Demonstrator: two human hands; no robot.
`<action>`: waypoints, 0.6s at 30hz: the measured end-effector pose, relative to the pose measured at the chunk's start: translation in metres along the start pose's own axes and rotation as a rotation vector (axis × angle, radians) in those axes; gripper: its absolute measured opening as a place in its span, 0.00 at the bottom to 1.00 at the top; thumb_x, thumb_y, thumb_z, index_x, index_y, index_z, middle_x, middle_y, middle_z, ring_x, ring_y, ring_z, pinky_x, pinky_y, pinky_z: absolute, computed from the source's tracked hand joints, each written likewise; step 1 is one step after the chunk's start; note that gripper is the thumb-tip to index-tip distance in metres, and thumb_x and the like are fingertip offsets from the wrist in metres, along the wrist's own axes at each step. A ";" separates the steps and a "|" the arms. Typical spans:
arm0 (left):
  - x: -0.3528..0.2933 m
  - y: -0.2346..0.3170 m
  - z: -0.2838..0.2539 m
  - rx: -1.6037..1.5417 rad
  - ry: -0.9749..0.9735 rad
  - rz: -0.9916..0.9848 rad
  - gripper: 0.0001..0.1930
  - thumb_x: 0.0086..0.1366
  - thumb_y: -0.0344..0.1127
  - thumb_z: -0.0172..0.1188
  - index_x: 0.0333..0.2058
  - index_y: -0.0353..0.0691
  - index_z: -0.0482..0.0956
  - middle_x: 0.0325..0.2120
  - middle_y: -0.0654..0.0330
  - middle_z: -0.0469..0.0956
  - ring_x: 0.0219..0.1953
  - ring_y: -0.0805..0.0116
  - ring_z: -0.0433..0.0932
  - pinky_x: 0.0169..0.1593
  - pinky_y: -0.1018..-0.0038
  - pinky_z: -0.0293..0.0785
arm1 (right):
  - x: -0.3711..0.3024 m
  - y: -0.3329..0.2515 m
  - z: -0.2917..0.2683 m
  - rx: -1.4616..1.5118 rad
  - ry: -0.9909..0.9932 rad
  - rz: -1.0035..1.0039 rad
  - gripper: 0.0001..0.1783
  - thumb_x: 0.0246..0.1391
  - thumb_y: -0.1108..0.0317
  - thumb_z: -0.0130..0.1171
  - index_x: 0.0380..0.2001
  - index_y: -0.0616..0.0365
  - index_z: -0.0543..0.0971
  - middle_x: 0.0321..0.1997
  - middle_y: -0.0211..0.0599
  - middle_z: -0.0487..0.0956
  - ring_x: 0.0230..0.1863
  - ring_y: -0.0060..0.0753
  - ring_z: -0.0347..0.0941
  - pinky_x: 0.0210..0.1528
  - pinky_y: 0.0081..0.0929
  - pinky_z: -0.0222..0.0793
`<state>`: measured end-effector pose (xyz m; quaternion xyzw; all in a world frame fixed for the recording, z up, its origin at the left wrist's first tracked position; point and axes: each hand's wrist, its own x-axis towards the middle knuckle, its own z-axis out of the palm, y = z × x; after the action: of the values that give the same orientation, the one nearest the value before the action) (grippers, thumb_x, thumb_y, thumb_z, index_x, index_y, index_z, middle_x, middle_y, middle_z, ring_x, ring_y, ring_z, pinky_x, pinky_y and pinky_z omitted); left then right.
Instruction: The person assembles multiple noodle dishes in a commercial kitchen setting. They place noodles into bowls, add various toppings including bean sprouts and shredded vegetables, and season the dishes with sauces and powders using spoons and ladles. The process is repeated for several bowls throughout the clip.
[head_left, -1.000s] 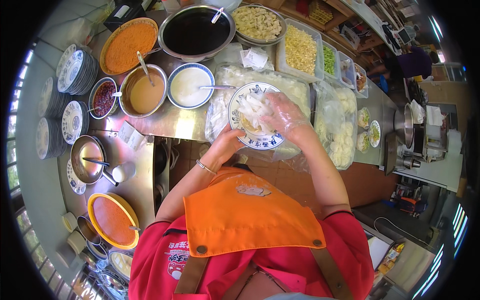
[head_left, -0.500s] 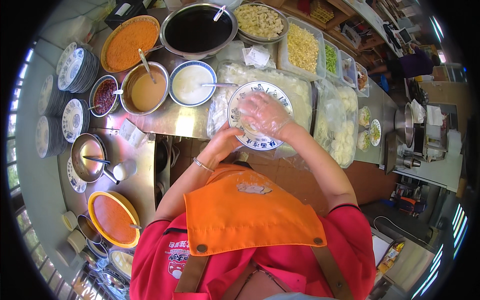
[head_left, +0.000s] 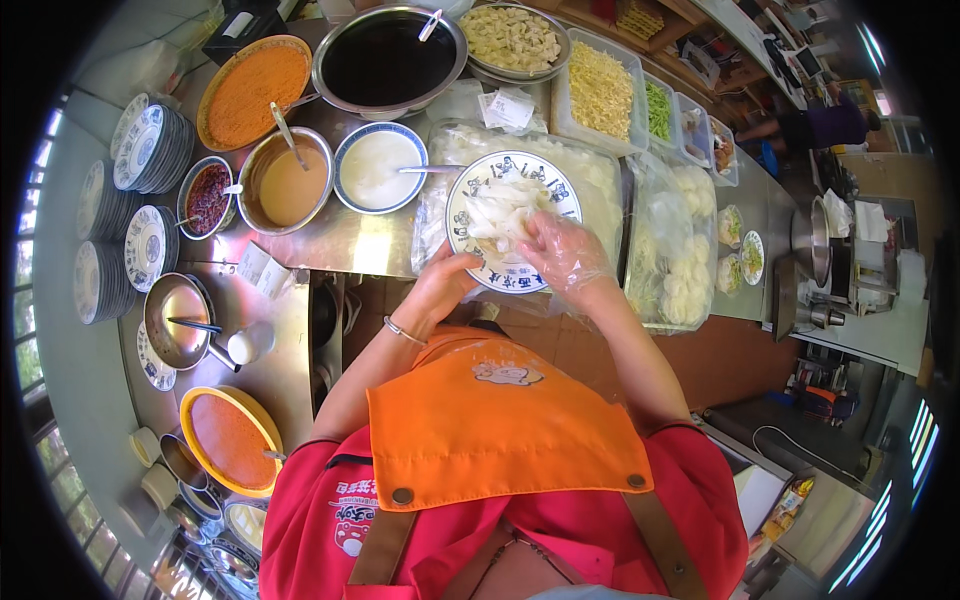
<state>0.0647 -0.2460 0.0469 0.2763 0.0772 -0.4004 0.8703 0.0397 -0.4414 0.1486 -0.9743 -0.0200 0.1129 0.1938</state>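
My left hand (head_left: pixel 446 283) grips the near left rim of a white plate (head_left: pixel 468 235) with blue and dark patterns, its thumb lying on the rim. A heap of white, translucent wide noodles (head_left: pixel 503 208) lies on the plate. My right hand (head_left: pixel 572 256), in a clear plastic glove, is at the plate's right side with fingers curled together at the edge of the noodles; whether they pinch a strand is hard to make out. Under and beyond the plate sits a wide tray of white noodles (head_left: pixel 590 190) covered with plastic film.
Left of the tray stand a white sauce bowl (head_left: pixel 380 168), a brown sauce bowl (head_left: pixel 290 185) and a chilli bowl (head_left: pixel 208 195), with spoons. A big pot of dark liquid (head_left: pixel 390 60) is behind. Tubs of bean sprouts (head_left: pixel 600 95) and noodle bundles (head_left: pixel 690 250) flank the right. Stacked plates (head_left: pixel 150 150) stand far left.
My right hand has drawn back from over the plate's middle to its right side, uncovering the noodles. The plate has shifted slightly left and up with my left hand.
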 end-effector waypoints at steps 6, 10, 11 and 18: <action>-0.002 -0.002 -0.001 0.061 0.002 -0.026 0.28 0.58 0.21 0.51 0.59 0.32 0.61 0.54 0.49 0.71 0.53 0.56 0.74 0.54 0.60 0.75 | 0.025 0.008 0.017 0.015 0.267 -0.025 0.10 0.57 0.61 0.54 0.33 0.56 0.71 0.30 0.46 0.78 0.35 0.51 0.75 0.39 0.45 0.71; -0.006 -0.003 -0.010 0.015 0.010 -0.042 0.29 0.57 0.21 0.52 0.60 0.33 0.61 0.54 0.50 0.71 0.54 0.56 0.73 0.55 0.60 0.74 | 0.026 0.018 0.017 0.397 0.185 0.003 0.06 0.58 0.68 0.56 0.32 0.59 0.75 0.31 0.38 0.79 0.31 0.36 0.77 0.35 0.32 0.73; -0.008 -0.002 -0.010 -0.014 0.015 -0.043 0.30 0.57 0.21 0.52 0.60 0.33 0.61 0.54 0.50 0.71 0.54 0.56 0.73 0.55 0.61 0.73 | 0.025 0.023 0.017 0.653 0.135 0.066 0.07 0.59 0.68 0.56 0.33 0.60 0.76 0.32 0.36 0.80 0.31 0.32 0.77 0.35 0.30 0.74; -0.033 0.015 -0.055 -0.092 0.069 0.072 0.31 0.56 0.21 0.53 0.60 0.33 0.62 0.56 0.51 0.71 0.57 0.56 0.71 0.60 0.61 0.68 | 0.029 0.092 0.058 1.181 0.296 0.191 0.07 0.61 0.70 0.54 0.37 0.61 0.79 0.35 0.37 0.81 0.36 0.31 0.79 0.40 0.28 0.78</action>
<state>0.0583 -0.1865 0.0192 0.2524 0.1155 -0.3552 0.8926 0.0543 -0.5025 0.0552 -0.7051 0.1603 -0.0146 0.6905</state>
